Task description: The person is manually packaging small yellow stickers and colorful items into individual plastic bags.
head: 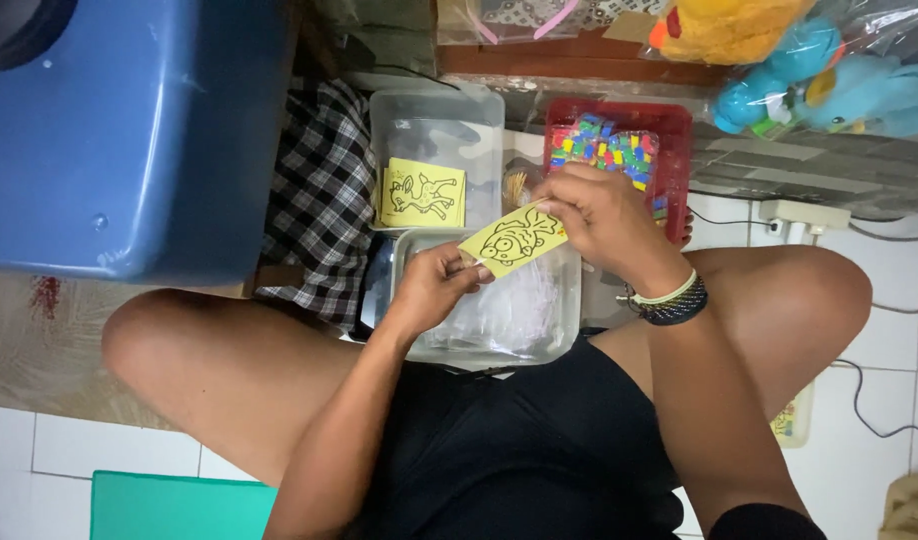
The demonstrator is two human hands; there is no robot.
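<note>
Both hands hold a small yellow card (511,240) with a black cartoon line drawing, above a clear plastic container (569,345) on my lap. My left hand (434,287) pinches the card's lower left corner. My right hand (601,217) grips its upper right edge; that wrist wears bracelets (671,300). Clear plastic bags (509,310) lie inside the container. A second yellow drawing card (423,193) rests in another clear container (437,110) farther away.
A red basket (679,125) of colourful small pieces stands beyond my right hand. A blue plastic tub (129,130) sits at the left, a checked cloth (319,200) beside it. Bagged plush toys (809,60) lie top right. A power strip (804,213) and cables cross the tiled floor.
</note>
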